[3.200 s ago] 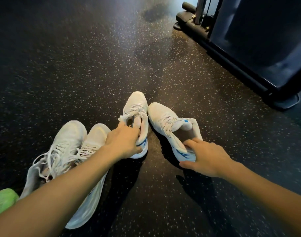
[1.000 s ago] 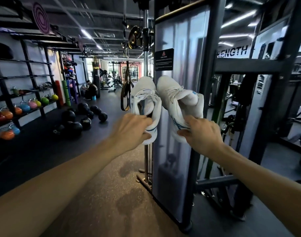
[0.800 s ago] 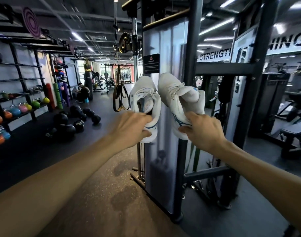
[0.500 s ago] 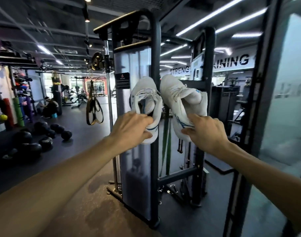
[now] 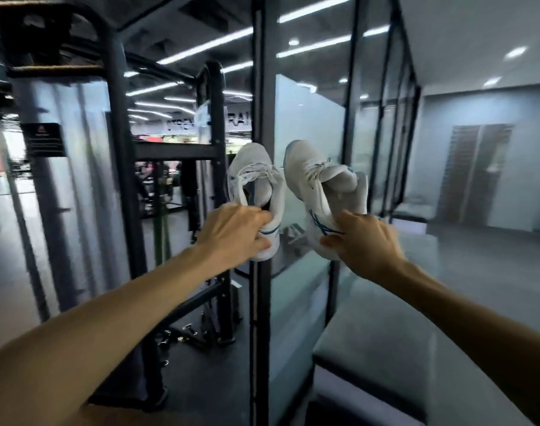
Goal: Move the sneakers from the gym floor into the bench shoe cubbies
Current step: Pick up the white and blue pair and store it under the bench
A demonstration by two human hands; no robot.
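White sneakers are held aloft: left hand (image 5: 236, 233) grip clamps left sneaker (image 5: 256, 192), right hand (image 5: 365, 244) right sneaker (image 5: 325, 192).

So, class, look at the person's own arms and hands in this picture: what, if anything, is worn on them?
Nothing that shows. The left hand and right hand are bare, with no gloves, and no rings can be made out. Both forearms are uncovered as far as the edge of the picture: no sleeves, watch, wristband or bracelet appears at either wrist. The picture is slightly blurred, so small marks cannot be ruled out.
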